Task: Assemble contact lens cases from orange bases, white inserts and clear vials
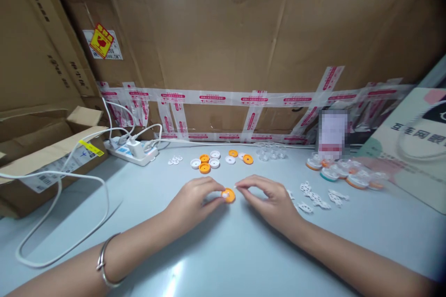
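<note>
My left hand (195, 200) pinches the rim of an orange round cap (229, 196) between thumb and fingers, low over the table. A small whitish part shows at the cap's left side, too small to name. Just to the right, my right hand (273, 202) is closed in a pinch on a tiny white piece (235, 187), apart from the cap. Beyond the hands lie several orange and white round caps (205, 167) and a few flat orange and white discs (230, 160). White lattice-shaped plastic pieces (313, 196) are spread beside my right hand.
Small white parts (174, 160) lie at the back left, near a power strip (134, 152) with white cables (104, 195). Clear plastic pieces (271, 152) and clear-domed round containers (348, 174) stand at the back right. Cardboard boxes (223, 32) wall off the back; an open box (45, 171) sits left.
</note>
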The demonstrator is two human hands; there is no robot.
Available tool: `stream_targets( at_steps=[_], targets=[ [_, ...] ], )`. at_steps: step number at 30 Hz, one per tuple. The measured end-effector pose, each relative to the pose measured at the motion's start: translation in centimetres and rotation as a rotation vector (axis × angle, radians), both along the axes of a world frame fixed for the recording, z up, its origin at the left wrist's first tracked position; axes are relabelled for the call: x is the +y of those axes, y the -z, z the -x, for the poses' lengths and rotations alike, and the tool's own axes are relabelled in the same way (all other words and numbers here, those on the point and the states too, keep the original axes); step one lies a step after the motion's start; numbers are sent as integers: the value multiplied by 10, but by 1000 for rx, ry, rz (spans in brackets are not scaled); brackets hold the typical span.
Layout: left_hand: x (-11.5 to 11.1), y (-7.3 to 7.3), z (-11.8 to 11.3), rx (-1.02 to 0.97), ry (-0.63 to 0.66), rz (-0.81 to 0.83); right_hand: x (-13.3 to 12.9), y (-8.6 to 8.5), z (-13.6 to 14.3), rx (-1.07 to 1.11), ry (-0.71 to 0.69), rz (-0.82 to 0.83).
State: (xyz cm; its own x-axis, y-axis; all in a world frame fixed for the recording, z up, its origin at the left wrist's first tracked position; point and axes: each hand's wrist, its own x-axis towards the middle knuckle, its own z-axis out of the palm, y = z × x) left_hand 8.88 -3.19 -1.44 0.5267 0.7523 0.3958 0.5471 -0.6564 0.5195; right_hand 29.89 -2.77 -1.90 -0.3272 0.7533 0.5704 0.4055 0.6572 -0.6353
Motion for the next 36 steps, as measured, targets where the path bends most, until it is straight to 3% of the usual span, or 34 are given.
stream_targets(
  at_steps=[3, 8, 17, 23, 36],
  targets=[
    [7, 9, 4, 211, -30, -136, 11, 1, -8, -42, 98, 17],
    [4, 12, 0, 347, -30, -187, 16, 10, -10, -223, -32, -42],
    [4, 10, -1, 365, -1, -181, 16, 18, -5, -264, -89, -44],
    [5, 8, -2, 341, 27, -166, 17, 19, -6, -412, -118, -191],
    [5, 9, -2, 325, 31, -164, 16, 12, -7, -532, -156, -253]
  ],
)
